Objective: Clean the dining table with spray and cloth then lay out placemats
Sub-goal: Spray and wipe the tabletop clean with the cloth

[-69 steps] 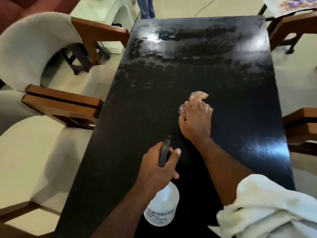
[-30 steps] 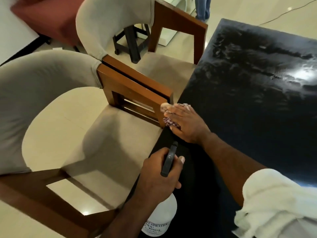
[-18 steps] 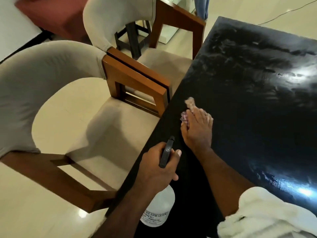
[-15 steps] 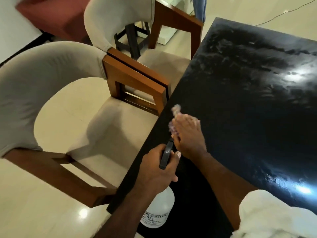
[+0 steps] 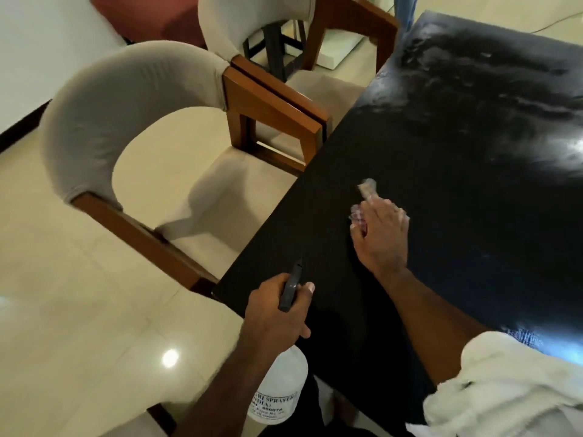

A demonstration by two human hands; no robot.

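Note:
A black dining table fills the right side, with wet smears on its far part. My right hand lies flat on a small pinkish cloth and presses it onto the table near the left edge; only the cloth's far tip and left side show, blurred. My left hand grips the black head of a white spray bottle, held at the table's near left corner with its nozzle forward. No placemats are in view.
Two beige chairs with wooden arms stand close against the table's left edge. A white rolled sleeve covers my right upper arm. Glossy cream floor tiles lie to the left.
My right hand has slid the cloth from the table's left edge back to the right and forward. The view has shifted a little. My left hand still holds the bottle.

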